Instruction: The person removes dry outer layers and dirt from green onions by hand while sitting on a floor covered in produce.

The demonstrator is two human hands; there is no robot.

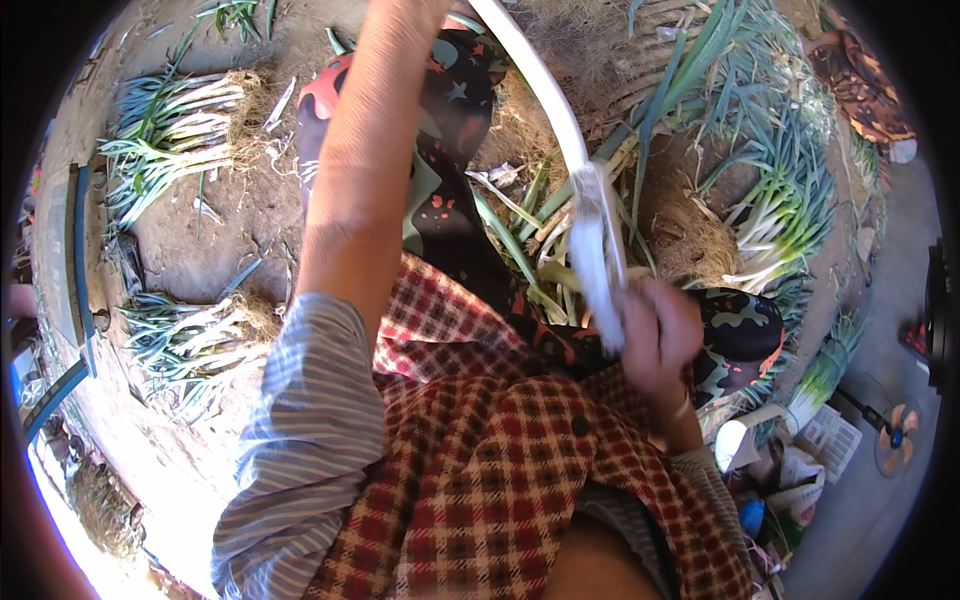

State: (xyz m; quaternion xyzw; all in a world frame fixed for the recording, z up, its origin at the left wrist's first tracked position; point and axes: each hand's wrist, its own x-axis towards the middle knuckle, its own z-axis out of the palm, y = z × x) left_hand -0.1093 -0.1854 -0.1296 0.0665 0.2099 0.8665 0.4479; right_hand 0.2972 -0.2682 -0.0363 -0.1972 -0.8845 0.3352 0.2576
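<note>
A long white stalk, apparently of a green onion, runs down from the top edge. A pale, translucent strip, blurred, hangs from its lower end and reaches my right hand, whose fingers are closed round it. My left forearm crosses the upper middle, and my left hand is past the top edge, out of view. Loose green onion leaves and stalks lie between my legs, beside the strip. What the strip is cannot be told for certain.
Bundles of green onions with roots lie on the ground at left and lower left. A large heap of them spreads at right. A fan and bags are at lower right. A person's patterned clothing shows at upper right.
</note>
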